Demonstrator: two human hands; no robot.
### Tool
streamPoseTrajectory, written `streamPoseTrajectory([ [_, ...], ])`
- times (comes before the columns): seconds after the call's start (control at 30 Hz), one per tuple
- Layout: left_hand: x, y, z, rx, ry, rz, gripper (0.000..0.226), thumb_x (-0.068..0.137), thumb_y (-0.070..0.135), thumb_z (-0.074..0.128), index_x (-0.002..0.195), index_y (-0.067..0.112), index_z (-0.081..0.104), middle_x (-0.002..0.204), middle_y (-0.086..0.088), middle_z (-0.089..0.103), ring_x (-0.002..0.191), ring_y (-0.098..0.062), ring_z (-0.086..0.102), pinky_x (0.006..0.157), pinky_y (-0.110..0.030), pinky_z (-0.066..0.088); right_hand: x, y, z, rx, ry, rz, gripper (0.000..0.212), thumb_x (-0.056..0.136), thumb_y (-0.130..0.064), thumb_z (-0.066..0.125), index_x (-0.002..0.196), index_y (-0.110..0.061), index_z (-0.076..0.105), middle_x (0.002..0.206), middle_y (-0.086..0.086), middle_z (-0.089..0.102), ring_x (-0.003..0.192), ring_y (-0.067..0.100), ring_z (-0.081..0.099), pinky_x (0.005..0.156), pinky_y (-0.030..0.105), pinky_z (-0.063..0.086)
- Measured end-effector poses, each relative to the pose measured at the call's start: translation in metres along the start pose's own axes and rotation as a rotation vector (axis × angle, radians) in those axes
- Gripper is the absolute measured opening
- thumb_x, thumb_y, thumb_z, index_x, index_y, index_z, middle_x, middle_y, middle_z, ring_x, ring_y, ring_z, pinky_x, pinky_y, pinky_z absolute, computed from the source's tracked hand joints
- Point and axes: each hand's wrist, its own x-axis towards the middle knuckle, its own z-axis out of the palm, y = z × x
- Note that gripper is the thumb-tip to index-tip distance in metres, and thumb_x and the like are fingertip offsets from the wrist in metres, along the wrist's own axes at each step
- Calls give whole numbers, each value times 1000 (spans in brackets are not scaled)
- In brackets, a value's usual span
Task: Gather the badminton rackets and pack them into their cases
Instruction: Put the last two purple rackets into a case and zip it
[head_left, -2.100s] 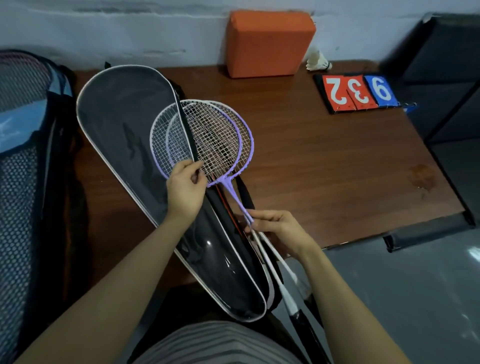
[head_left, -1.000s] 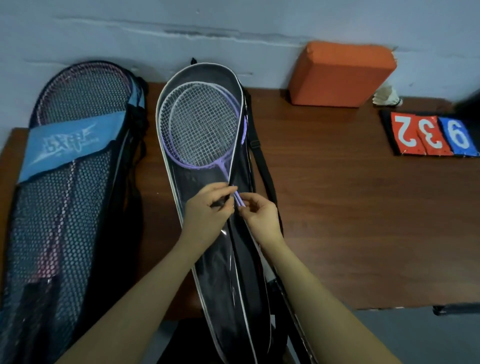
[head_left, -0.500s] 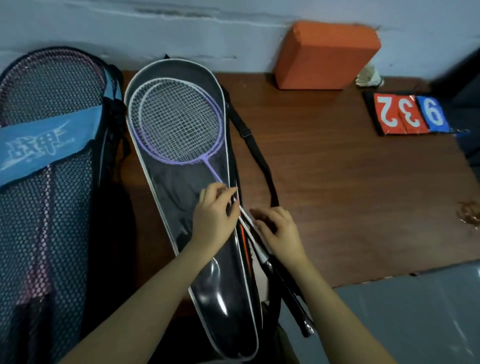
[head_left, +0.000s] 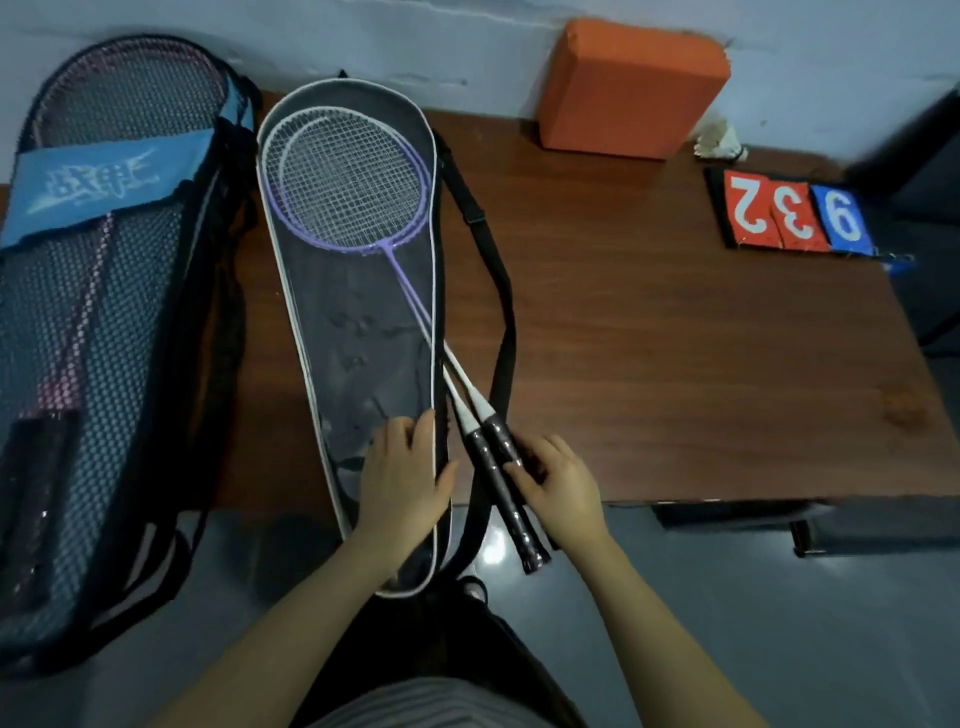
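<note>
The two purple-and-white badminton rackets (head_left: 353, 197) lie with their heads inside the open black white-edged case (head_left: 358, 338) on the brown wooden counter (head_left: 675, 338), their black grips still outside its right edge. The blue mesh case (head_left: 104, 312) alongside already holds a pink racket. The left hand (head_left: 402, 478) rests flat on the case; the right hand (head_left: 558, 480) holds the grips. Half a second ago both hands were higher up the shafts; tucking the grips in and closing remain.

rackets (head_left: 347, 192) in case (head_left: 358, 332) on table (head_left: 675, 332)
</note>
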Motion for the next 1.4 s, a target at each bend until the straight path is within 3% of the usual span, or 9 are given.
streamPoseTrajectory([
  [0.3, -13, 20, -15, -233, 4, -234, 38, 80, 2, 53, 117, 8, 53, 101, -16, 56, 94, -33, 55, 79, -40, 46, 2, 2, -13, 360, -91, 77, 23, 81, -24, 71, 101, -13, 70, 89, -1, 64, 83, 16, 61, 73, 26, 48],
  [0.47, -26, 32, -36, -536, 96, -261, 42, 81, -2, 57, 118, 16, 59, 77, 0, 62, 65, -3, 57, 67, -8, 43, -6, -2, -14, 579, -144, 168, 23, 79, -20, 74, 99, -10, 69, 88, 7, 66, 80, 17, 64, 76, 26, 51],
  [0.6, -27, 32, -36, -589, 102, -295, 40, 81, -1, 56, 116, 19, 60, 74, 5, 60, 63, 1, 57, 64, -7, 43, -6, -2, -9, 456, -175, 149, 37, 77, -32, 74, 108, -14, 67, 102, 0, 65, 91, 12, 63, 83, 25, 50],
  [0.7, -28, 32, -38, -711, 122, -339, 37, 81, -2, 58, 103, 27, 58, 72, 13, 59, 59, 10, 57, 62, -8, 45, -7, -5, -14, 607, -209, 253, 39, 80, -29, 72, 114, -10, 63, 101, 2, 67, 91, 15, 65, 78, 23, 51],
  [0.8, -30, 26, -39, -786, 121, -339, 32, 80, 0, 62, 106, 20, 63, 77, 11, 63, 64, 5, 61, 65, -11, 49, -12, -13, -14, 790, -251, 347, 31, 90, -31, 59, 112, -10, 63, 100, 5, 68, 90, 16, 65, 74, 19, 52],
  [0.87, -30, 20, -42, -807, 119, -317, 34, 80, 0, 63, 110, 14, 63, 83, 3, 66, 72, -3, 65, 70, -16, 51, -15, -17, -11, 859, -252, 406, 30, 94, -33, 52, 110, -11, 64, 104, 9, 69, 96, 22, 64, 83, 31, 52],
  [1.03, -30, 11, -44, -804, 74, -206, 36, 80, 2, 65, 115, 11, 61, 84, 3, 64, 73, -10, 63, 75, -21, 51, -22, -34, -8, 993, -359, 464, 25, 96, -21, 49, 97, -4, 67, 82, 9, 68, 73, 21, 64, 66, 30, 52],
  [1.17, -38, 8, -41, -882, 80, -265, 34, 80, -1, 64, 113, 7, 62, 84, 2, 63, 72, -8, 62, 70, -14, 51, -25, -39, -6, 953, -469, 545, 28, 96, -26, 49, 101, -5, 67, 87, 12, 69, 76, 23, 65, 75, 36, 53],
  [1.4, -39, 4, -54, -979, 63, -255, 33, 80, 0, 65, 113, 7, 62, 85, 5, 62, 72, -6, 63, 70, -15, 51, -35, -49, -22, 1075, -560, 423, 30, 97, -21, 42, 104, -6, 68, 92, 7, 69, 84, 21, 65, 80, 34, 51],
])
